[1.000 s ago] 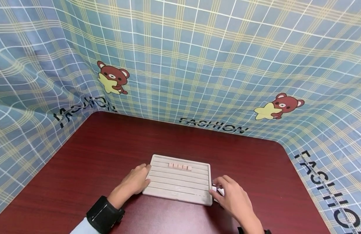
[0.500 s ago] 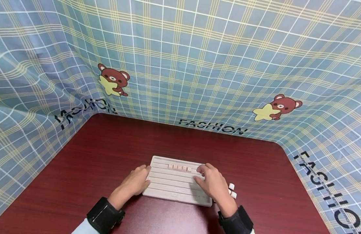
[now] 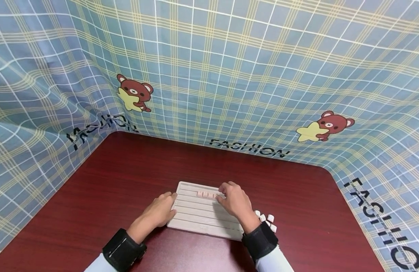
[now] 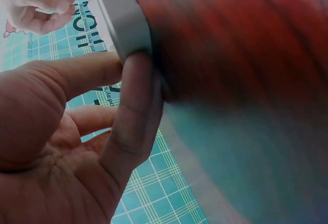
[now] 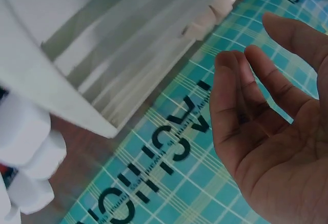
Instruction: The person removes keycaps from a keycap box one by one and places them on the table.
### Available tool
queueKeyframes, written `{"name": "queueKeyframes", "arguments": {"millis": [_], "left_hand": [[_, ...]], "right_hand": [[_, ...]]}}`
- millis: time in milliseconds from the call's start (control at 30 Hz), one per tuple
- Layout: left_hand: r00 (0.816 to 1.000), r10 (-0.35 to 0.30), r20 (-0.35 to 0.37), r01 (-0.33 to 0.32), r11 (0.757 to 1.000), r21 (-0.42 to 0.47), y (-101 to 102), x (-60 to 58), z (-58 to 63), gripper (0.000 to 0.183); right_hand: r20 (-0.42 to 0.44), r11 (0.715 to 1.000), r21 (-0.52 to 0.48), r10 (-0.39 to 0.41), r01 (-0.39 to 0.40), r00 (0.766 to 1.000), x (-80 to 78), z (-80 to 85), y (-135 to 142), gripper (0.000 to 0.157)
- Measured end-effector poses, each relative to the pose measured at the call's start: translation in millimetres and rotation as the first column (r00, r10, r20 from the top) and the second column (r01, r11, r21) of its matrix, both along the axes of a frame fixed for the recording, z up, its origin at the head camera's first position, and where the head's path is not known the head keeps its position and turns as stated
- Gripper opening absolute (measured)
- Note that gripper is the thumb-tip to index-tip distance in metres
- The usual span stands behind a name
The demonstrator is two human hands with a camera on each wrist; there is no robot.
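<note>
A pale tray with raised ridges (image 3: 202,213) lies on the dark red table. My left hand (image 3: 159,209) holds its left edge; in the left wrist view the thumb and fingers pinch the tray's corner (image 4: 123,21). Along an upper ridge sits a row of pink keycaps (image 3: 205,194). Over the right end of that row is my right hand (image 3: 236,201), which hides part of it. The right wrist view has its fingers (image 5: 225,96) loosely bent, the thumb apart and nothing between them, with the pink keycaps (image 5: 202,24) beyond.
Several loose white keycaps (image 3: 270,218) lie on the table (image 3: 308,211) by the tray's right side, partly behind the right wrist. A blue checked cloth (image 3: 209,94) with printed bears surrounds the table at the back and sides.
My right hand has moved from the white keycaps beside the tray, up and left to the right end of the pink row. The left hand keeps its hold on the tray.
</note>
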State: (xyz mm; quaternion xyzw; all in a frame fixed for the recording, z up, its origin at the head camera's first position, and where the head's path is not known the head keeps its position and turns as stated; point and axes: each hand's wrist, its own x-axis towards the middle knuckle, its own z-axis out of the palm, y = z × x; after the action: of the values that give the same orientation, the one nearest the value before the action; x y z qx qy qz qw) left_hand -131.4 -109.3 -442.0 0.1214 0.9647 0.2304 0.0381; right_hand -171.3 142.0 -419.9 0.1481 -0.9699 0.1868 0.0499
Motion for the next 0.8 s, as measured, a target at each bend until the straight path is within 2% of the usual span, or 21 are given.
{"name": "queueKeyframes", "arguments": {"millis": [267, 700, 800], "left_hand": [[1.0, 0.002, 0.014, -0.002, 1.0, 0.001, -0.5, 0.8, -1.3, 0.051], [1.0, 0.011, 0.014, -0.011, 1.0, 0.0, -0.2, -1.2, 0.0, 0.051], [1.0, 0.012, 0.02, -0.012, 1.0, 0.004, -0.4, -2.2, 0.2, 0.051]], "right_hand": [[0.099, 0.999, 0.038, -0.04, 0.036, 0.994, -7.9, -6.5, -1.3, 0.019], [0.148, 0.993, 0.106, -0.074, 0.058, 0.986, -10.6, -8.5, -2.0, 0.012], [0.135, 0.992, 0.108, -0.076, 0.062, 0.988, -11.4, -9.1, -1.7, 0.01]]}}
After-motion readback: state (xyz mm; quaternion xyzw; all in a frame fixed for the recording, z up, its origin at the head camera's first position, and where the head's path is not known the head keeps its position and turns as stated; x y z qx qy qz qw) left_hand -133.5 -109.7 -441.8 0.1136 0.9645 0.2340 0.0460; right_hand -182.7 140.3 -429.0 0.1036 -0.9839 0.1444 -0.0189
